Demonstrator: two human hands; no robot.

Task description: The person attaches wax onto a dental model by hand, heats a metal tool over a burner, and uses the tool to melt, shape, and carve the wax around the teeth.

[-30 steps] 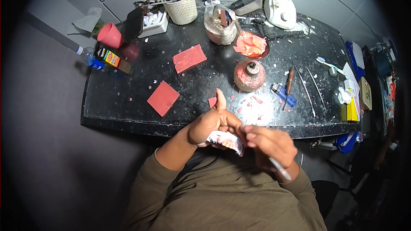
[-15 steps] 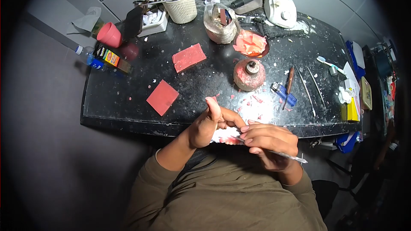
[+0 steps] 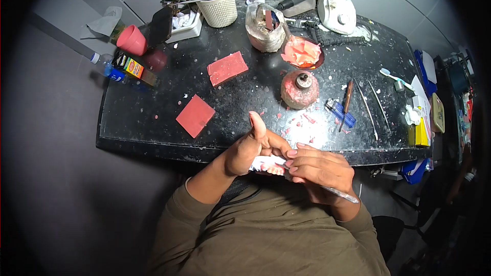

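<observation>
My left hand (image 3: pixel 244 152) is closed around a white dental cast (image 3: pixel 262 162) with pink wax and a row of teeth, held just off the front edge of the bench. Its thumb sticks up, away from the cast. In my right hand (image 3: pixel 325 169) is a slim metal wax carver (image 3: pixel 341 194), whose handle end points down to the right. The carver's working end is at the right side of the cast, partly covered by my fingers. My right fingertips meet the fingers of my left hand there.
On the black bench (image 3: pixel 153 140) lie two pink wax sheets (image 3: pixel 196 116). A wax-spattered spirit burner (image 3: pixel 299 92), a bowl of wax scraps (image 3: pixel 302 52), a blue lighter (image 3: pixel 340 113) and several slim tools (image 3: pixel 366 108) are farther right. A pink cup (image 3: pixel 131 40) stands at left.
The cast has tilted in my left hand, so its row of teeth shows more. My right hand has turned slightly, and the carver's handle end has swung down and left.
</observation>
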